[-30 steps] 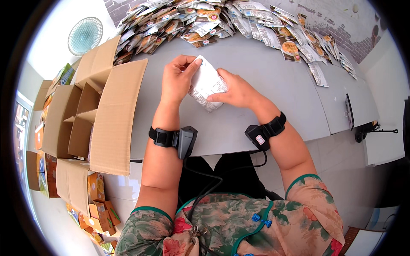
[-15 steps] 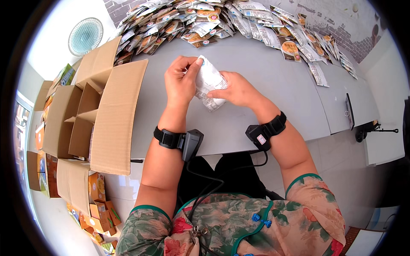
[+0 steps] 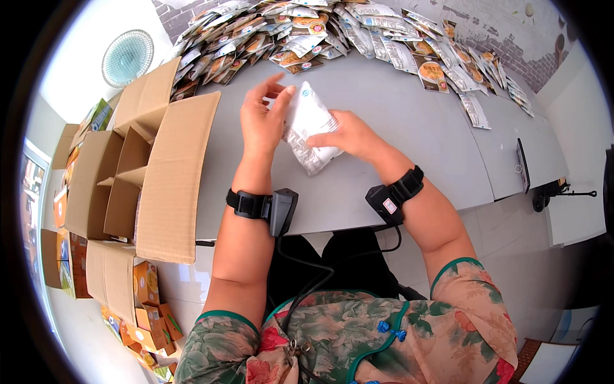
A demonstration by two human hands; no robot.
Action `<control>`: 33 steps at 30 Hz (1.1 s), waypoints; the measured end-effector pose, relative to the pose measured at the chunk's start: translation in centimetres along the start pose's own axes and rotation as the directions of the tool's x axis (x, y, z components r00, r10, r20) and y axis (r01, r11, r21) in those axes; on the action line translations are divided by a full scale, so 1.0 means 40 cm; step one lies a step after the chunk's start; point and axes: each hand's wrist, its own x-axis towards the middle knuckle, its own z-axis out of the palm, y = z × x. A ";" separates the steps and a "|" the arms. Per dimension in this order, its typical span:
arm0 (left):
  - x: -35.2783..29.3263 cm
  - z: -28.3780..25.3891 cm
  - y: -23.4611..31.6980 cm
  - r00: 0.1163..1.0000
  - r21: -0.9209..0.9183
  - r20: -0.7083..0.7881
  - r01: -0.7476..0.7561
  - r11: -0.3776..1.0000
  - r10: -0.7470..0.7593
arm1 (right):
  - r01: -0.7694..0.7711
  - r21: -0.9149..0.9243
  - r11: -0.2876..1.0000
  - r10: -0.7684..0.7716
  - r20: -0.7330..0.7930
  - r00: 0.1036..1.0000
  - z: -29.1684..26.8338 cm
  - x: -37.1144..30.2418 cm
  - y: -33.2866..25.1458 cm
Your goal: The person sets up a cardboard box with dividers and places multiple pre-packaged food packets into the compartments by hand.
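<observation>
White printed packet [image 3: 302, 112] held aloft over the grey table [image 3: 416, 160], near half, tilted, far end leaning left. Right hand [image 3: 350, 136] grips its right side, thumb across the printed face. Left hand [image 3: 261, 121] at the far left edge: fingers loosely parted and slightly blurred, thumb by the packet's edge; cannot tell whether it touches. Black strapped device [image 3: 281, 212] on the left forearm, another on the right. Left side: open cardboard carton [image 3: 169, 179], flaps spread, dividers inside; small orange boxes [image 3: 146, 281] nearer. Far side: long heap of packets [image 3: 313, 29].
</observation>
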 end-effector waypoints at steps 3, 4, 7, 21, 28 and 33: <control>-0.002 0.006 -0.002 0.997 -0.101 -0.071 0.012 0.995 -0.019 | 0.019 0.180 0.983 -0.001 -0.103 0.995 -0.003 -0.002 -0.012; -0.003 0.012 -0.002 0.995 -0.189 -0.074 0.050 0.981 -0.065 | 0.043 0.250 0.967 -0.006 -0.149 0.989 -0.004 -0.002 -0.015; -0.016 0.026 0.007 0.907 -0.335 0.275 0.401 0.853 -0.319 | 0.101 0.312 0.945 -0.035 -0.210 0.977 -0.014 0.009 0.008; -0.041 0.071 -0.007 0.906 -0.373 0.355 0.362 0.855 -0.228 | 0.189 0.243 0.951 -0.097 -0.346 0.933 -0.023 0.016 0.017; -0.045 0.057 -0.028 0.900 -0.412 0.376 0.376 0.830 -0.222 | 0.237 0.173 0.956 -0.123 -0.497 0.859 -0.016 0.048 0.055; -0.046 0.086 -0.036 0.838 -0.496 0.530 0.432 0.753 -0.132 | 0.266 0.156 0.951 -0.139 -0.553 0.822 -0.046 0.029 0.044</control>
